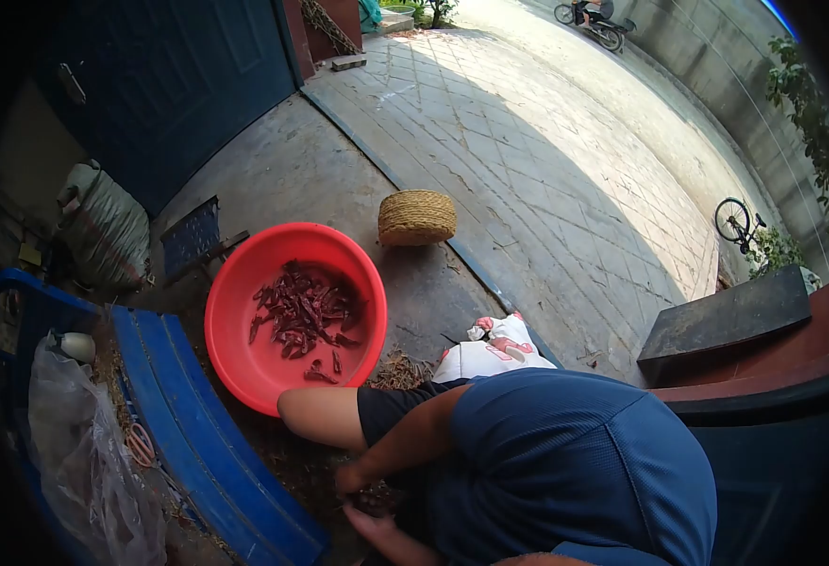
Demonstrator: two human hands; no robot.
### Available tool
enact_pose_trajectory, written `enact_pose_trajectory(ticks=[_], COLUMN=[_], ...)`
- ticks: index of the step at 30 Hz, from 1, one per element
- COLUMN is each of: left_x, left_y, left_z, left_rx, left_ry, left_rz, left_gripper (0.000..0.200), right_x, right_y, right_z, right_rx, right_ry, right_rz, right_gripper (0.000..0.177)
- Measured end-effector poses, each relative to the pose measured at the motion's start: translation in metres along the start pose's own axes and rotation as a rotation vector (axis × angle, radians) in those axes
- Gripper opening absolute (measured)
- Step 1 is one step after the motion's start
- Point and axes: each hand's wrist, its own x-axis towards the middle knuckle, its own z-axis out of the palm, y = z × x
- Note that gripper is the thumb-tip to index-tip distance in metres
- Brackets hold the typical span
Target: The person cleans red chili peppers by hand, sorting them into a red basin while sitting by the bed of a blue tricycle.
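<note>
At the lower middle, my right hand (348,478) is closed, its fingers bent at the edge of a dark reddish-brown clump (378,496). Just below it, my left hand (371,522) is curled against the underside of the same clump. Shadow hides the fingertips and the clump's details. Above my hands, by my bare knee, stands a large red basin (228,354). Dark red dried peppers (301,307) lie in a loose heap inside it.
A blue bench (188,415) runs left of my hands, with clear plastic (89,453) and scissors (140,444) beyond it. A woven straw stool (417,218) and a white sack (494,350) are right of the basin. A person on a motorbike (601,13) is far off.
</note>
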Motion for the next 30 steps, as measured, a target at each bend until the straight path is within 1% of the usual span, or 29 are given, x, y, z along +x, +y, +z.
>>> enact_pose_trajectory(ticks=[1,3,4,5,6,7,8,10,14,15,16,18,20,21,22,23,25,27,29,30], left_x=[-0.001,-0.007,0.002,0.021,0.023,0.019,0.018,0.004,-0.032,-0.037,-0.032,-0.011,-0.010,-0.011,-0.006,-0.023,-0.024,-0.029,-0.034,-0.033], left_y=[-0.002,-0.005,-0.003,0.000,0.001,0.005,0.002,-0.004,-0.012,-0.011,-0.008,-0.005,-0.003,-0.001,0.000,-0.002,-0.005,-0.008,-0.008,-0.009], left_z=[0.000,0.004,-0.009,-0.037,-0.038,-0.041,-0.040,-0.008,0.053,0.055,0.043,0.011,0.013,0.009,-0.004,0.008,0.006,-0.001,-0.008,-0.011], left_rx=[-0.001,0.176,0.174,-0.068,-0.316,-0.317,-0.246,-0.108,0.147,0.199,0.181,0.061,0.032,0.022,0.015,0.036,0.013,-0.002,0.024,0.003], left_ry=[0.001,-0.061,-0.060,-0.454,-0.844,-0.842,-0.722,-0.482,0.012,0.143,0.154,0.035,0.046,0.046,-0.021,0.006,0.130,0.117,0.065,0.086], left_rz=[-0.002,0.045,0.044,-0.150,-0.345,-0.347,-0.305,-0.218,-0.027,0.027,0.042,0.054,0.100,0.124,0.112,0.143,0.189,0.183,0.231,0.287], left_gripper=[0.033,0.028,0.028,0.038,0.049,0.049,0.045,0.038,0.027,0.024,0.024,0.025,0.024,0.023,0.017,0.016,0.018,0.017,0.023,0.022], right_x=[0.003,0.002,0.005,0.012,0.013,0.015,0.016,0.006,0.017,0.020,0.022,0.032,-0.014,-0.023,-0.024,-0.021,-0.011,-0.023,-0.028,-0.028], right_y=[0.002,0.010,0.012,0.010,0.014,0.016,0.016,0.027,0.033,0.033,0.037,0.028,-0.032,-0.043,-0.042,-0.042,-0.029,-0.046,-0.056,-0.059], right_z=[0.004,0.000,0.002,0.010,0.012,0.014,0.019,0.024,0.025,0.024,0.021,0.032,-0.034,-0.051,-0.052,-0.051,-0.035,-0.048,-0.049,-0.044], right_rx=[0.009,0.026,0.033,0.041,0.049,0.059,0.068,0.082,0.103,0.104,0.106,0.101,0.115,0.139,0.180,0.217,0.090,0.367,0.529,0.516], right_ry=[0.002,0.004,0.005,0.006,0.009,0.011,0.012,0.012,-0.007,-0.021,-0.039,-0.078,-0.105,-0.110,-0.154,-0.208,-0.263,-0.363,-0.407,-0.453], right_rz=[0.009,0.021,0.029,0.038,0.048,0.058,0.066,0.080,0.090,0.084,0.077,0.059,0.030,0.022,-0.005,-0.033,-0.155,0.137,0.217,0.203], right_gripper=[0.026,0.026,0.025,0.025,0.025,0.025,0.025,0.025,0.025,0.024,0.024,0.024,0.024,0.024,0.025,0.027,0.028,0.027,0.024,0.024])
